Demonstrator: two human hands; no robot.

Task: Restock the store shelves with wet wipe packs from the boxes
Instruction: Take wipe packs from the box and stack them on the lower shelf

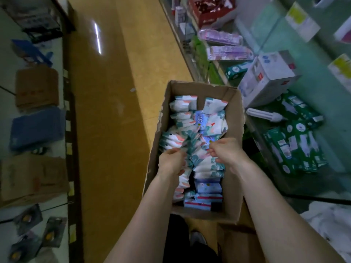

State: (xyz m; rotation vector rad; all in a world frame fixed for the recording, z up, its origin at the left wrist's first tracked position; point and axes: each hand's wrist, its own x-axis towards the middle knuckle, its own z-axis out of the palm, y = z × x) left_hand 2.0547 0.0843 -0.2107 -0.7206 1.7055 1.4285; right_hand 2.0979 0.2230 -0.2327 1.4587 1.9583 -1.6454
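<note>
An open cardboard box (232, 114) stands in the aisle in front of me, packed with several small wet wipe packs (212, 122) in white, teal, coral and blue. Both my hands are inside the box near its middle. My left hand (171, 161) curls round a bunch of teal-and-white packs (176, 141) on the left side. My right hand (226, 149) pinches packs at the centre of the pile (203, 158). My forearms cover the box's near corners.
A shelf (322, 114) on the right holds green boxed goods (296, 147), a white carton (269, 78), a loose lamp tube (266, 114) and purple packs (228, 52). The left shelf carries brown and blue packets (36, 128). Between them runs the tan aisle floor (106, 111). A second carton (235, 242) sits near my feet.
</note>
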